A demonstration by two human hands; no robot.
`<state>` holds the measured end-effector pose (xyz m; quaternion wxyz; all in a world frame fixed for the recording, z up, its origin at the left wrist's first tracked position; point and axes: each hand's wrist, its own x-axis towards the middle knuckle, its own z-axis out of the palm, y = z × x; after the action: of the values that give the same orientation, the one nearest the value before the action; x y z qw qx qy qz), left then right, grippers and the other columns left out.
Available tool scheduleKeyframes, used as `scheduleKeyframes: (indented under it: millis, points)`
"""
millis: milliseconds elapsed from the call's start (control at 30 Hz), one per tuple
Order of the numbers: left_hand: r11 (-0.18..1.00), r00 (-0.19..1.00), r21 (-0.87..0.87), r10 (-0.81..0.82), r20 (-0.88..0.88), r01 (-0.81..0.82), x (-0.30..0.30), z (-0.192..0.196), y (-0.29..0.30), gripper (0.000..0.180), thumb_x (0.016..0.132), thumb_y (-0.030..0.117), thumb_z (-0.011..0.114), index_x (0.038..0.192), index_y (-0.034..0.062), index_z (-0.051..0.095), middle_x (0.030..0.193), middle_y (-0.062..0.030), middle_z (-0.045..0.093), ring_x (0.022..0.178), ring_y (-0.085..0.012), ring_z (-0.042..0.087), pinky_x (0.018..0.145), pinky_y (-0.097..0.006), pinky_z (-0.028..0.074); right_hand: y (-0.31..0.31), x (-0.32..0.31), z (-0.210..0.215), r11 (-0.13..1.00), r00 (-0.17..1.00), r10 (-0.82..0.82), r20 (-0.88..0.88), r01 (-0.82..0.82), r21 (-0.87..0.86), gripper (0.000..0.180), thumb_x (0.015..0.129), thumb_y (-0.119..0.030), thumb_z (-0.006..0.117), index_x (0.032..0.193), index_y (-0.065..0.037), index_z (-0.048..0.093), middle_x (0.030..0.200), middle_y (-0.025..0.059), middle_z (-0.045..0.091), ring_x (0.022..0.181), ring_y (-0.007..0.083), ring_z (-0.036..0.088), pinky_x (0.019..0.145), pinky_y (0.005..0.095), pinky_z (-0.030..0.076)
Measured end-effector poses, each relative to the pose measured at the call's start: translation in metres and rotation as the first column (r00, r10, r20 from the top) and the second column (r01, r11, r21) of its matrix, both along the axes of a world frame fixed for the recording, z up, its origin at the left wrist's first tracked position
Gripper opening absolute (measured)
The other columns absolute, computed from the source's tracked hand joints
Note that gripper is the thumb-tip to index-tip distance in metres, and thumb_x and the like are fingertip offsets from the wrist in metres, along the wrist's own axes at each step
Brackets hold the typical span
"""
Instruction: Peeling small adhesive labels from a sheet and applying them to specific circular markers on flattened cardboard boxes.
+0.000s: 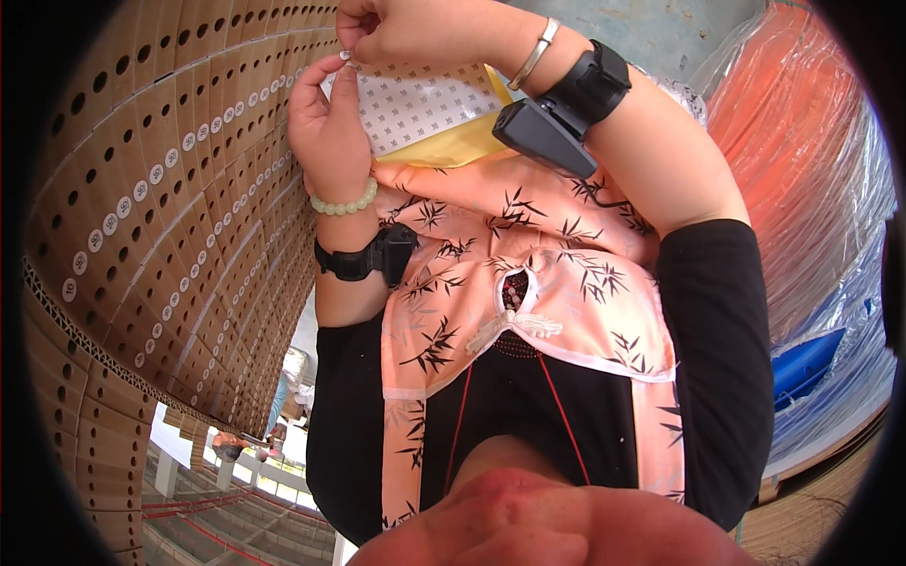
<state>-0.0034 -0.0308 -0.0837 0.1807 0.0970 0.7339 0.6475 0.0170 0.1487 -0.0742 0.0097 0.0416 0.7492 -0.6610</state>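
My left hand (330, 127), wearing a pale green bead bracelet, is closed on a white backing sheet (425, 108) with a small repeated dark print. The sheet's edge passes behind its thumb. A yellow sheet (453, 141) lies under the white one, against the peach apron (528, 226). Just above the left fingertips, my right hand (377, 28) is curled with its fingers pinched together. Something small and white (345, 55) shows between the two hands; I cannot tell whether it is a sticker or a nail. The frame's top edge cuts off part of the right hand.
Stacked brown cardboard (170, 208) with round holes rises along the left, with rows of round white stickers (125, 205) on it. At the right stand clear-film-wrapped orange goods (783, 123) and a blue piece (807, 368). People (229, 443) appear far off at the lower left.
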Motion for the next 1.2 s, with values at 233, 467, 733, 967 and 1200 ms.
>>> scheduleKeyframes:
  millis: [233,467,733,967,1200]
  points:
    - [1.000,0.999,-0.028,0.004,0.050,-0.002,-0.001,0.001,0.002,0.017,0.092,0.002,0.054,0.108,-0.0024,0.055,0.099,-0.0095,0.063,0.085,-0.0125,0.061,0.075,-0.024,0.050,0.003,-0.002,0.000,0.997,0.999,0.024,0.038,-0.021,-0.069,0.009,0.072,-0.009,0.059,0.073,0.000,0.060,0.062,0.0143,0.059,0.057,0.0223,0.057,0.057,0.0349,0.047]
    - [0.998,0.995,-0.048,-0.023,0.099,0.028,-0.002,0.003,0.003,0.019,0.092,0.002,0.053,0.110,-0.0046,0.054,0.107,-0.0129,0.063,0.095,-0.0155,0.061,0.085,-0.026,0.049,0.017,-0.018,-0.043,0.927,0.950,-0.143,0.279,0.227,-0.298,0.010,0.079,-0.012,0.061,0.074,-0.003,0.059,0.061,-0.0001,0.055,0.055,0.0101,0.051,0.053,0.0266,0.043]
    - [0.998,0.994,-0.054,-0.034,0.100,0.040,-0.002,0.002,0.003,0.019,0.092,0.002,0.053,0.109,-0.0042,0.054,0.107,-0.0119,0.063,0.093,-0.0146,0.061,0.083,-0.025,0.050,0.007,-0.031,-0.080,0.848,0.946,-0.229,0.230,0.309,-0.430,0.009,0.083,-0.009,0.059,0.077,-0.003,0.059,0.069,0.0002,0.058,0.063,0.0096,0.052,0.057,0.0256,0.044]
    - [0.994,0.985,-0.098,-0.034,0.167,0.051,0.001,0.007,0.008,0.020,0.091,0.003,0.056,0.111,-0.0020,0.055,0.101,-0.0083,0.064,0.086,-0.0098,0.060,0.076,-0.022,0.049,0.006,-0.036,-0.098,0.927,0.958,-0.222,0.184,0.265,-0.267,0.012,0.085,-0.011,0.059,0.077,-0.001,0.059,0.067,0.0020,0.058,0.062,0.0106,0.052,0.058,0.0264,0.044]
    - [0.989,0.986,-0.139,-0.032,0.166,0.056,-0.001,0.006,0.003,0.019,0.091,0.004,0.057,0.110,-0.0013,0.056,0.095,-0.0062,0.064,0.080,-0.0079,0.059,0.070,-0.021,0.049,0.001,-0.039,-0.090,0.858,0.963,-0.165,0.212,0.247,-0.451,0.009,0.085,-0.008,0.060,0.079,-0.001,0.061,0.069,0.0015,0.060,0.063,0.0102,0.054,0.060,0.0256,0.045]
